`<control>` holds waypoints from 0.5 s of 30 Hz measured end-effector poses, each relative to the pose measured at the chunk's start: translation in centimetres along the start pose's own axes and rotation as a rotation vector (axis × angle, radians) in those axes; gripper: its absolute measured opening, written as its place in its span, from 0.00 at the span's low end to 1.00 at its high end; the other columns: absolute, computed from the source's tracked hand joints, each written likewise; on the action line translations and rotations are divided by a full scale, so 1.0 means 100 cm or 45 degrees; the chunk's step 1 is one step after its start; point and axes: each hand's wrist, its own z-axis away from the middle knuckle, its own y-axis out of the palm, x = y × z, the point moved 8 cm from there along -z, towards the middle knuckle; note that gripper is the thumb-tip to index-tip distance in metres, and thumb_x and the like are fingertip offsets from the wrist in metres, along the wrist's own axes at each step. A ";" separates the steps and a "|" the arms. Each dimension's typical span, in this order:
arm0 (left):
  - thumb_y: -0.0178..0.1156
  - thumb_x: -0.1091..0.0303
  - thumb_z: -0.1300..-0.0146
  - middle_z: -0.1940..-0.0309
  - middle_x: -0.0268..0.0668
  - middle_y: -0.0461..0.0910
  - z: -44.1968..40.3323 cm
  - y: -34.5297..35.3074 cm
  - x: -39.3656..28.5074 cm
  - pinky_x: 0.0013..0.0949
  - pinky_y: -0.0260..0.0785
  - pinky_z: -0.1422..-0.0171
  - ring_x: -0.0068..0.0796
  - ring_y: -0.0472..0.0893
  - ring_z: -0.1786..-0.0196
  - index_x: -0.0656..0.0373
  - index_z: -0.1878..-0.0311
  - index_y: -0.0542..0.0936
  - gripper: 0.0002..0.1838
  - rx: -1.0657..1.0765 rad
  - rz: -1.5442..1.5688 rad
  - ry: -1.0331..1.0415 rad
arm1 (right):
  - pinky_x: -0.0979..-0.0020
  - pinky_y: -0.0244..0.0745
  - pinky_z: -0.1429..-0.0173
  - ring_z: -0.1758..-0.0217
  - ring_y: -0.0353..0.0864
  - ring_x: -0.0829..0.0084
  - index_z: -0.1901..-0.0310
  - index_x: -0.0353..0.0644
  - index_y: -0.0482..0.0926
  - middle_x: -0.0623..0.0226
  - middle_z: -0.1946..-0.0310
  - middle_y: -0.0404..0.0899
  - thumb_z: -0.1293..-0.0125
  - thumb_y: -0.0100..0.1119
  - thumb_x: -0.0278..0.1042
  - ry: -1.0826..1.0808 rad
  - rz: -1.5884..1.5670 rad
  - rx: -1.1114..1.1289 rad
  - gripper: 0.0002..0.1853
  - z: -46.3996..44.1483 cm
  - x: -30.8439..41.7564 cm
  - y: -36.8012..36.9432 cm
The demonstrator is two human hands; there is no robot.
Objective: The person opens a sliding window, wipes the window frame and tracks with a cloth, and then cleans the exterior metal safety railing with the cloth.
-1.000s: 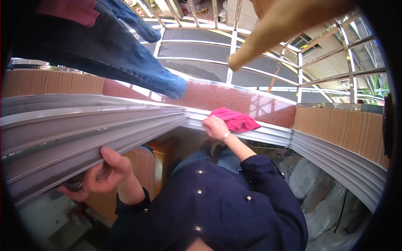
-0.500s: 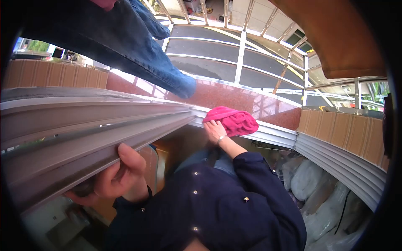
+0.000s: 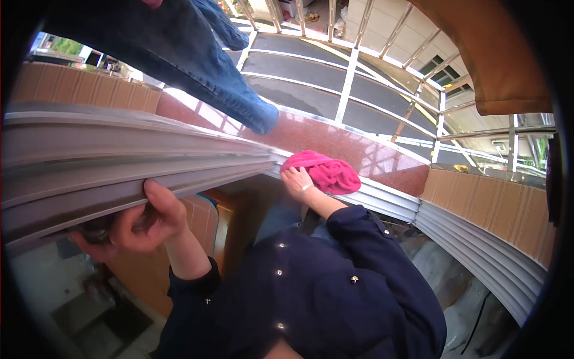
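Shifted leftward along white ridged metal track (image 3: 388, 202) since a second ago, now lying on it as crumpled bright-pink cloth (image 3: 329, 172), gripped by bare right hand (image 3: 296, 181), with bare left hand (image 3: 156, 224) thumbing grey metal frame (image 3: 107, 170) left of track, hold unclear; best pressed evenly into grooves.

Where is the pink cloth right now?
In the head view, the pink cloth is just right of centre, bunched on the white window track beside the reddish stone sill, with the right hand at its left end.
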 end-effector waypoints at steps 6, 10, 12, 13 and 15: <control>0.63 0.61 0.49 0.41 0.56 0.48 0.000 0.000 0.002 0.62 0.56 0.34 0.59 0.39 0.30 0.52 0.72 0.67 0.14 0.012 -0.019 0.023 | 0.64 0.63 0.52 0.51 0.69 0.72 0.54 0.46 0.73 0.72 0.58 0.74 0.45 0.50 0.37 -0.082 -0.043 0.191 0.16 -0.001 -0.008 0.009; 0.63 0.61 0.50 0.41 0.57 0.47 0.000 0.000 0.001 0.63 0.55 0.34 0.60 0.39 0.31 0.52 0.72 0.66 0.14 0.019 -0.052 0.022 | 0.63 0.62 0.52 0.49 0.69 0.73 0.54 0.47 0.73 0.73 0.57 0.74 0.44 0.50 0.36 -0.119 -0.041 0.169 0.15 0.001 -0.009 0.010; 0.63 0.61 0.50 0.41 0.57 0.47 -0.002 0.001 0.000 0.64 0.54 0.34 0.60 0.39 0.30 0.52 0.72 0.66 0.14 0.016 -0.043 0.029 | 0.63 0.62 0.50 0.48 0.68 0.72 0.51 0.47 0.73 0.72 0.54 0.73 0.44 0.50 0.36 -0.119 -0.066 0.155 0.18 -0.009 -0.005 0.010; 0.63 0.61 0.50 0.41 0.57 0.47 -0.002 0.001 0.000 0.64 0.53 0.34 0.60 0.38 0.30 0.51 0.72 0.66 0.14 0.019 -0.039 0.033 | 0.62 0.62 0.50 0.47 0.68 0.72 0.50 0.47 0.73 0.72 0.53 0.72 0.44 0.50 0.36 -0.116 -0.076 0.139 0.19 -0.014 -0.002 0.010; 0.63 0.61 0.50 0.41 0.57 0.47 0.000 0.000 0.001 0.66 0.51 0.34 0.61 0.38 0.30 0.52 0.72 0.67 0.14 0.048 -0.046 0.021 | 0.61 0.62 0.48 0.46 0.67 0.70 0.46 0.50 0.72 0.72 0.51 0.70 0.44 0.50 0.36 -0.068 -0.099 0.191 0.21 -0.018 -0.001 0.013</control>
